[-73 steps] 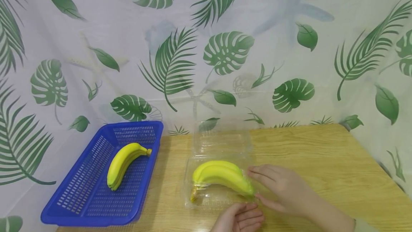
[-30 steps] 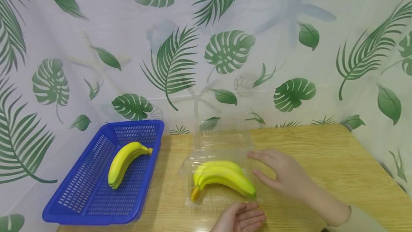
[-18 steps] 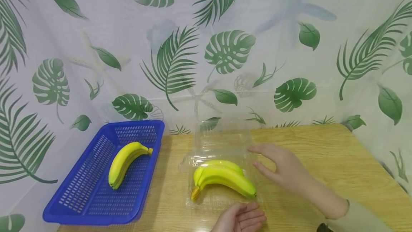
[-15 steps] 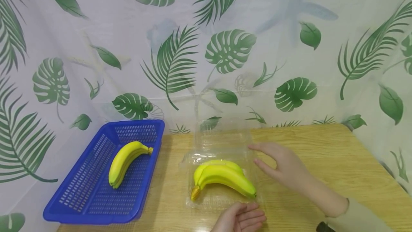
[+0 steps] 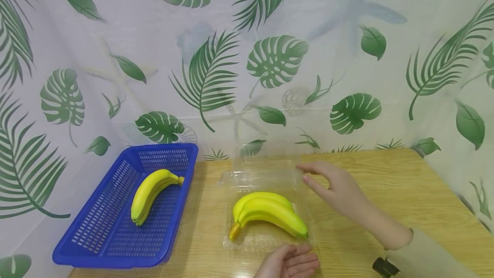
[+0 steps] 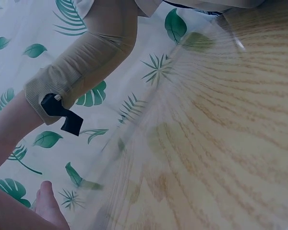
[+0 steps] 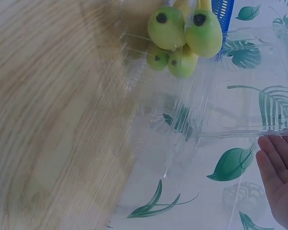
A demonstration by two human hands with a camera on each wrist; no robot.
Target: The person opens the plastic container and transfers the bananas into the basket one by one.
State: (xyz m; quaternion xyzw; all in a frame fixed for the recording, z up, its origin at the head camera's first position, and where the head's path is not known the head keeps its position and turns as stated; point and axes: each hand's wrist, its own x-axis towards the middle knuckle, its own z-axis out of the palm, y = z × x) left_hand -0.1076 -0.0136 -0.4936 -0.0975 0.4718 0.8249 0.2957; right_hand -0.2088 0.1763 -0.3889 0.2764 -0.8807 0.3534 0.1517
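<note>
A bunch of yellow bananas (image 5: 266,216) with greenish ends lies in a clear plastic clamshell box (image 5: 251,243) on the table. The box's raised clear lid (image 5: 262,179) stands up behind them. At the lid's right edge are the thumb and extended fingers of my right hand (image 5: 337,188). In the right wrist view, fingertips of this hand (image 7: 281,167) meet the rim of the clear panel (image 7: 245,86). My left hand (image 5: 289,261) rests palm up by the box's front right corner, fingers loosely bent and holding nothing.
A blue plastic basket (image 5: 112,261) stands at the left with another banana bunch (image 5: 152,196) inside. The wooden table (image 5: 386,183) ends at a leaf-print cloth (image 5: 293,20) behind. A black device (image 5: 385,267) sits at my right sleeve.
My right hand has moved away toward the back of the box, and the clear lid has risen off the bananas with it. The left hand stays nearly still.
</note>
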